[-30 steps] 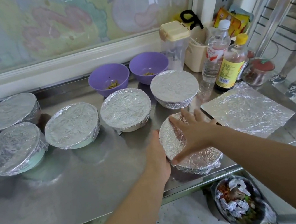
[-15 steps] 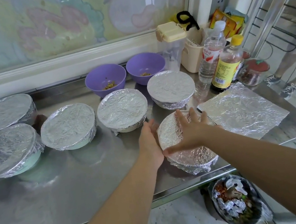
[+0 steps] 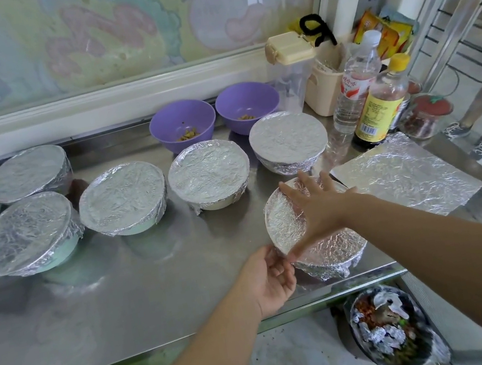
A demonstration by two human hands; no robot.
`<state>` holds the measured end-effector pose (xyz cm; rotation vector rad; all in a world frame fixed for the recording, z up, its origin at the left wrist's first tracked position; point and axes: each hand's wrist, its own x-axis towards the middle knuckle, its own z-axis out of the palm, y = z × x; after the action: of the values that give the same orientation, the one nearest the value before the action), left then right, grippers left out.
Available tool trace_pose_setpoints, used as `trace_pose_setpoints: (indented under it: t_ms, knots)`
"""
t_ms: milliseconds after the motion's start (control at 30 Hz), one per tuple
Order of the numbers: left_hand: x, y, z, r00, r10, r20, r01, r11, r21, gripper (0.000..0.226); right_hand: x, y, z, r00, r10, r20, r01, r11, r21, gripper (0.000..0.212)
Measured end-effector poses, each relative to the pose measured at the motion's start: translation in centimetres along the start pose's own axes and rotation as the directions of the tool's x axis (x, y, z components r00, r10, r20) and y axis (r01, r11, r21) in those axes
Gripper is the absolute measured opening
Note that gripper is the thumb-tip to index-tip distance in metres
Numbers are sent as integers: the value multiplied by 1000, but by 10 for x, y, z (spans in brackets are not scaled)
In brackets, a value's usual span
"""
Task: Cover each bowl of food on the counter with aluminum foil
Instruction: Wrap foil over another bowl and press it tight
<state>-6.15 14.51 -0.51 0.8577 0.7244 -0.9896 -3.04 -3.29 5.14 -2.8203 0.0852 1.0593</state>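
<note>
Our left hand (image 3: 272, 278) has slid from the bowl's 9 o'clock round to its 7 o'clock, while our right hand (image 3: 315, 202) has stayed spread flat on top. We are sealing the near bowl (image 3: 326, 269), which sits at 5 o'clock on the counter (image 3: 125, 295), close to the front edge, its foil (image 3: 335, 246) folded down along the near side. Our left fingers curl against the foil edge; whether they pinch it or only press, we cannot tell. Next, we judge, the crimping should carry on round the rim. Then the spare sheet (image 3: 406, 178) at the bowl's 2 o'clock goes over one purple bowl (image 3: 182, 122) at 12 o'clock or its twin (image 3: 247, 104), both uncovered.
</note>
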Motion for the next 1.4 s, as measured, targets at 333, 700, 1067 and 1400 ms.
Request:
trace_pose_setpoints:
  t_ms: [333, 700, 1067, 1400]
  knots:
    - [-6, -12, -1, 998, 40, 58, -26, 974, -226, 38, 2, -1, 2, 1000, 6, -20, -6, 1000, 7, 156]
    - [-9, -8, 10, 992, 89, -91, -98, 990, -101, 23, 3, 1, 3, 1000, 6, -17, -6, 1000, -5, 155]
    - [-12, -2, 18, 969, 168, -179, -173, 985, -16, 15, 4, 0, 3, 1000, 10, -14, -10, 1000, -3, 154]
    - [-16, 16, 0, 948, 316, 43, -301, 843, 446, 23, 6, 0, 5, 1000, 19, -9, -19, 1000, -6, 155]
